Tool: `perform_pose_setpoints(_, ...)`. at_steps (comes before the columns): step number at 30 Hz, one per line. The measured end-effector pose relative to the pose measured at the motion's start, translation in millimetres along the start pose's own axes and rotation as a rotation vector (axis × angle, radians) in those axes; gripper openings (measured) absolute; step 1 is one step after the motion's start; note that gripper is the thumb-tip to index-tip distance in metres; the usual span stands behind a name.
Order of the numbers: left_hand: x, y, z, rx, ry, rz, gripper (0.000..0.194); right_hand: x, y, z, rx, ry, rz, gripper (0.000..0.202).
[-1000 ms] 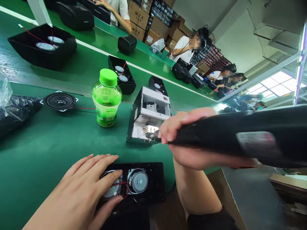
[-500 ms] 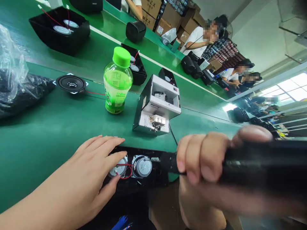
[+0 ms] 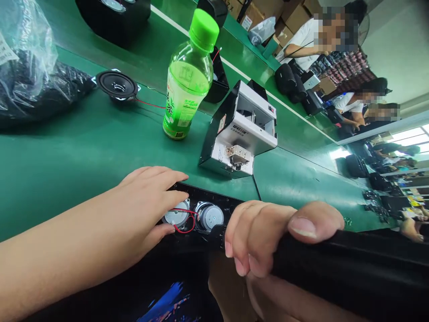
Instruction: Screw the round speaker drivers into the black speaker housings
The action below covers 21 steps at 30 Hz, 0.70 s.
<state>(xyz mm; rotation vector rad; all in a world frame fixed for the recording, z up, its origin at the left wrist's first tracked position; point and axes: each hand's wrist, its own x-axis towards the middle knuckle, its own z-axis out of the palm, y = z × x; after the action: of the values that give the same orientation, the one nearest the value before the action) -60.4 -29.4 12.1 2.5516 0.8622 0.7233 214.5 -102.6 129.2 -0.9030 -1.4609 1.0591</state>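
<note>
My right hand (image 3: pixel 264 232) is wrapped round a black electric screwdriver (image 3: pixel 321 264), its thumb along the top. The screwdriver's front end reaches the near side of a black speaker box (image 3: pixel 208 192); its bit is hidden. In the box sit two round silver-backed speaker drivers: the right driver (image 3: pixel 212 216) shows nearly whole, while the left driver (image 3: pixel 177 216) is partly covered. My left hand (image 3: pixel 147 214) lies over the left end of the box, fingers stretched and thumb apart, touching by the left driver. Red wire (image 3: pixel 191 223) loops between the drivers.
Beyond the box stand a green-capped drink bottle (image 3: pixel 189 80) and a grey-and-black machine (image 3: pixel 239 134). A loose speaker driver (image 3: pixel 117 85) and a plastic bag (image 3: pixel 30 89) lie to the left. More speaker boxes (image 3: pixel 114 20) line the green bench; people (image 3: pixel 301 44) sit across it.
My right hand and the screwdriver have moved left and lower, toward the box's near side. The whole view has shifted, and my left hand stays on the box.
</note>
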Motion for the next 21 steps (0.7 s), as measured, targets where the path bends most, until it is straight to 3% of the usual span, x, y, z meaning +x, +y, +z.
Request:
perform_pose_setpoints(5, 5, 7, -7.2, -0.035, -0.047, -0.057, 0.037, -1, 3, -1, -0.010, 0.011, -0.001, 0.036)
perform_pose_setpoints(8, 6, 9, -9.4, -0.022, -0.027, -0.046, 0.035, 5, 1, -4, -0.017, -0.030, 0.064, 0.019)
perform_pose_setpoints(12, 5, 9, -8.1, -0.019, -0.026, -0.042, 0.034, 29, 5, -2, -0.059, -0.118, 0.107, 0.045)
perform_pose_setpoints(14, 5, 9, -6.6, -0.023, -0.035, -0.049, 0.033, 36, 9, 0, -0.075, -0.167, 0.086, 0.046)
perform_pose_setpoints(17, 1, 9, -4.2, -0.022, -0.052, -0.064, 0.033, 30, 13, -1, -0.099, -0.229, 0.042, 0.039)
perform_pose_setpoints(21, -10, 7, -0.6, -0.017, -0.048, -0.042, 0.039, 5, 17, -8, -0.087, -0.325, -0.059, 0.013)
